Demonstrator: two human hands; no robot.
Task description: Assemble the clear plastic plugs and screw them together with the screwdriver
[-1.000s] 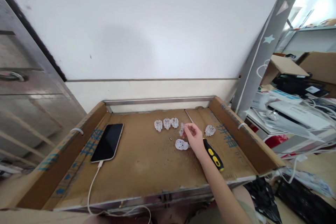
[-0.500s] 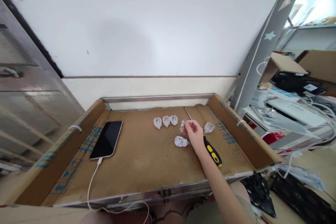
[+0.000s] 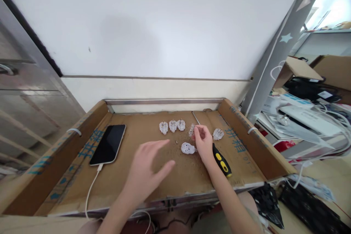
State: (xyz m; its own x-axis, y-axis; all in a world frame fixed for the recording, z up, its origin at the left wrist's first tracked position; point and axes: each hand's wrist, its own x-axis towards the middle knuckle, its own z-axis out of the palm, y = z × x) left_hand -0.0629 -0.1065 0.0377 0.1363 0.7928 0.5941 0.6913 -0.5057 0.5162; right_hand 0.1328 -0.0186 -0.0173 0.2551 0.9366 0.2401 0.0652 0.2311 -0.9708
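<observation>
Right hand point(image 3: 203, 142) pinches clear piece point(image 3: 191, 130) by one end — presumably leaving the rest exposed — just beyond white plug point(image 3: 188, 148); left hand point(image 3: 145, 168) spread, empty, over cardboard point(image 3: 142, 128); screwdriver point(image 3: 223, 162) near right hand.

Bare fingers point(image 3: 155, 146) & forearms point(image 3: 229, 197), L+R

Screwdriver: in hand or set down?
Set down. The screwdriver lies on the cardboard; the right hand pinches a clear piece, the left hand is open and empty.
</observation>
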